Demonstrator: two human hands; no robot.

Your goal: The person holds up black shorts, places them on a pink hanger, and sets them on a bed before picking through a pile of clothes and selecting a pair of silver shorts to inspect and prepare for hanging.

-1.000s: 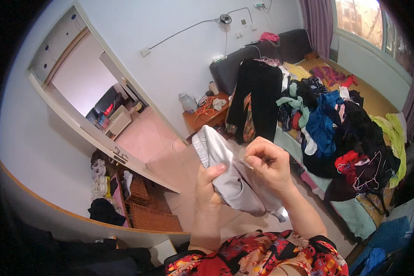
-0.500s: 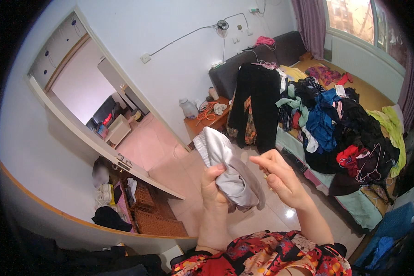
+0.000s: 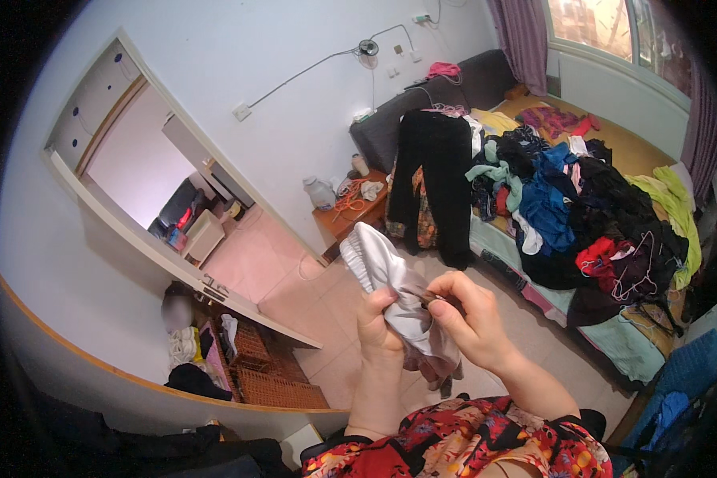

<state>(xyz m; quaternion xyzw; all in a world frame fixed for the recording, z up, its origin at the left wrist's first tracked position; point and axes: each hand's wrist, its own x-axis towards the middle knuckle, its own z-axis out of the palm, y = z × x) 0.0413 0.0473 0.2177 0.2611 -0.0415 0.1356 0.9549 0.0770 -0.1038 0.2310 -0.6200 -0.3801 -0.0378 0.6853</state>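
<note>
A bunched, light grey satiny garment (image 3: pixel 402 279) with a gathered elastic band along one edge hangs in front of me; its exact kind is hard to tell. My left hand (image 3: pixel 381 323) is closed around its left side, thumb on top. On the other side my right hand (image 3: pixel 478 319) pinches the brownish-grey fabric, thumb and forefinger together. The lower folds dangle beneath both hands. What lies under the right fingertips is partly hidden.
To the right, a bed with a green-edged mattress (image 3: pixel 550 295) bears a heap of clothes (image 3: pixel 554 215) and wire hangers (image 3: pixel 641 271). Black trousers (image 3: pixel 438 171) drape over its near corner. A wooden nightstand (image 3: pixel 334 223) holds a jar and orange cord. Wicker drawers (image 3: pixel 283 390) stand at lower left.
My right hand has moved left and closed on the garment's fabric, where before it was raised apart from it. The left hand keeps its grip. The view has shifted slightly.
</note>
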